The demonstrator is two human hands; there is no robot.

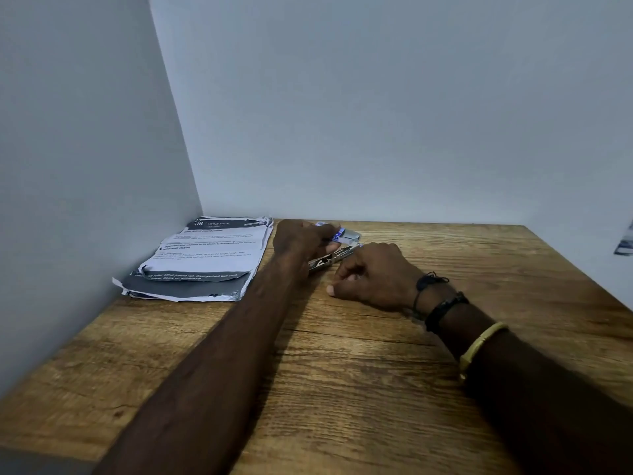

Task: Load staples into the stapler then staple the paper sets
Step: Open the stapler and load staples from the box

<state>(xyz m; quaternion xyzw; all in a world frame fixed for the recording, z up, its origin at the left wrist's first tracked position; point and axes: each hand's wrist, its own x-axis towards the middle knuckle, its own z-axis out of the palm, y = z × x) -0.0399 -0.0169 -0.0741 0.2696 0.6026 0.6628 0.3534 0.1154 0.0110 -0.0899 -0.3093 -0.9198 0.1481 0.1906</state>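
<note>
A metal stapler (330, 258) lies on the wooden table (342, 371) between my hands, with its channel showing. My left hand (301, 243) is closed around a small blue and white staple box (344, 233), held just above the stapler's far end. To the right, my right hand (370, 277) rests on the table with fingers curled against the stapler's near side; whether it grips the stapler is unclear. A stack of printed paper sheets (202, 262) with torn edges lies to the left, near the corner of the walls.
White walls close off the table at the back and on the left. A blurred paper-like object (625, 243) shows at the far right edge. My right wrist carries dark bracelets (442, 308) and a gold band (479, 344).
</note>
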